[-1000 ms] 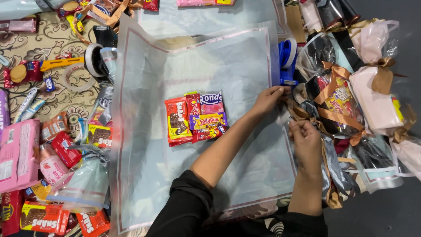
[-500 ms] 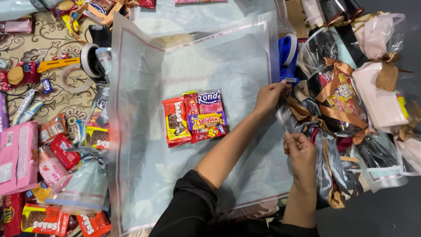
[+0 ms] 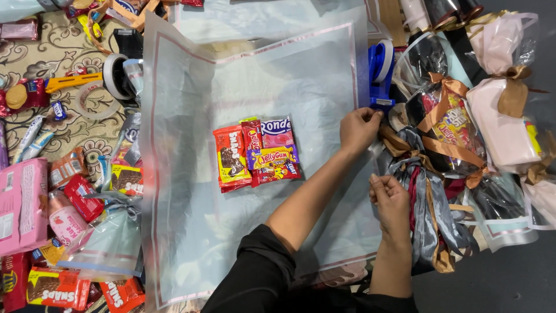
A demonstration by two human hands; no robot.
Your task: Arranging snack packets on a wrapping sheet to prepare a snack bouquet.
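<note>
The left hand (image 3: 360, 128) has moved up to the blue tape dispenser (image 3: 379, 72), fingers pinched at its cutter end. The right hand (image 3: 391, 200), loosely curled, pinches something unclear. Snack packets (image 3: 256, 153) sit mid-sheet on the clear wrapping sheet (image 3: 191, 232).

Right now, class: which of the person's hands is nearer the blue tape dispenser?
Left. The left hand reaches up to the blue tape dispenser, fingertips at its base. The right hand is lower, by the ribbons.
</note>
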